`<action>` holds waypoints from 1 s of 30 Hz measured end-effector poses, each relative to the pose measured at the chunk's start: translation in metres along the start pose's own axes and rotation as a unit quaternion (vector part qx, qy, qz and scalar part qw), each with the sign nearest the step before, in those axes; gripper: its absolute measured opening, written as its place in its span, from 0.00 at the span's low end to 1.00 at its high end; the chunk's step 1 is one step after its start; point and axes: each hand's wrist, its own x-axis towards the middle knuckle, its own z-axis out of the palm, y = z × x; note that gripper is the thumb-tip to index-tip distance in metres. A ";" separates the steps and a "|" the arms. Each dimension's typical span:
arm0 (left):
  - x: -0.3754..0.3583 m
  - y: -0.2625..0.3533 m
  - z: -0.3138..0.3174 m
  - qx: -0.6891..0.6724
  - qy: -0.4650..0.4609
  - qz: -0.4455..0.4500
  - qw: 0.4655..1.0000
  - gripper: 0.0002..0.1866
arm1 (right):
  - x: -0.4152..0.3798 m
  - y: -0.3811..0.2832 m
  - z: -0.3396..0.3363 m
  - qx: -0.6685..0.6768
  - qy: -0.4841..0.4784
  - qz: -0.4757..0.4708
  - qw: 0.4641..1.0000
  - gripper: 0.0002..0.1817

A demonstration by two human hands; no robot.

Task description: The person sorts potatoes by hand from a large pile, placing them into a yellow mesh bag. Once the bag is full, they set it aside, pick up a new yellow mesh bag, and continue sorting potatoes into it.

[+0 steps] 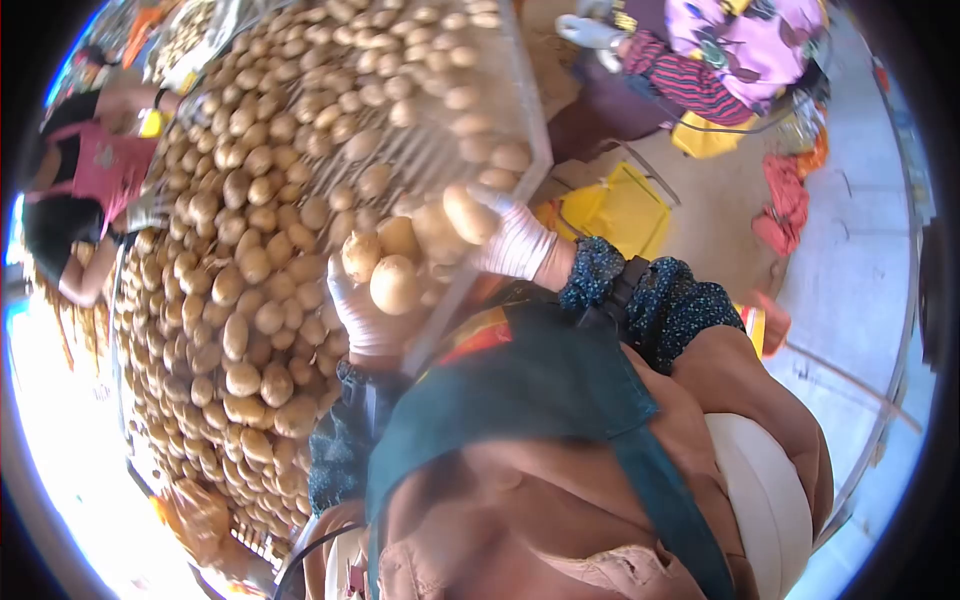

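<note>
1. Watching my feed: left hand (365, 318) at 9 o'clock seems to cradle a few potatoes (395, 285); how tightly, I can't tell.
2. Right hand (515, 240), around 12:30, has its fingers round one long potato (466, 215).
3. Guessing firm, light, slightly slick, bruisable. I'd grab the fat middle.
4. Slatted table (420, 150) at 11, pile (240, 220) sprawling 8 to 12. Co-worker in pink (110, 170) at 10, striped sleeve (690, 80) past 1.

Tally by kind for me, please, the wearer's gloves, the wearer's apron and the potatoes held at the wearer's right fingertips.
White gloves: 2
Green apron: 1
Potato at the right hand: 1
Total: 4
</note>
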 end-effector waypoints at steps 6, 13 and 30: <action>0.052 -0.076 0.013 0.049 -0.089 -0.156 0.983 0.40 | -0.099 -0.036 -0.047 0.127 0.139 -0.123 0.974 0.16; 0.110 -0.164 0.008 -0.028 -0.019 -0.369 0.929 0.34 | -0.199 -0.064 -0.147 0.101 0.117 -0.261 0.953 0.18; 0.205 -0.275 0.050 0.432 0.077 -0.361 0.823 0.25 | -0.234 -0.126 -0.223 -0.059 0.501 -0.227 0.833 0.31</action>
